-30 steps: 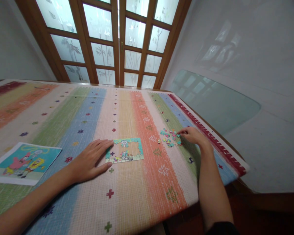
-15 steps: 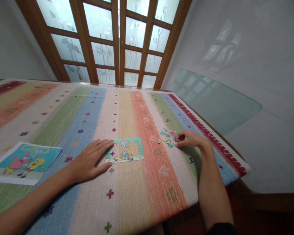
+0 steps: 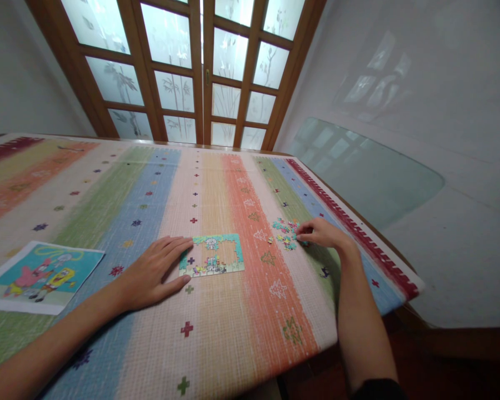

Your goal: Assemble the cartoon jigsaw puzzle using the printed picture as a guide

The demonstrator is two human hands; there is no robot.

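A partly assembled jigsaw puzzle [image 3: 235, 268] lies flat, its border joined and a gap in the inside where the tablecloth shows. My left hand [image 3: 152, 272] rests flat at its left side, fingers stretched out, with the index finger and thumb tips at the puzzle's left edge. Over to the right is a loose heap of small puzzle pieces [image 3: 284, 226], mostly teal with yellow and pink. At the heap's right edge my right hand [image 3: 323, 232] has thumb and fingers pinched together. Whatever is between those fingertips is too small to make out.
A printed cartoon picture [image 3: 45, 275] on white paper lies at the left. The striped tablecloth [image 3: 216, 333] covers the table, whose right edge runs near a pale wall [image 3: 462, 233]. Behind the table stand wooden doors with frosted panes [image 3: 173, 89].
My right thumb and fingers have come closer together into a pinch, and the hand has moved slightly left over the heap. My left hand and the puzzle have stayed in place.
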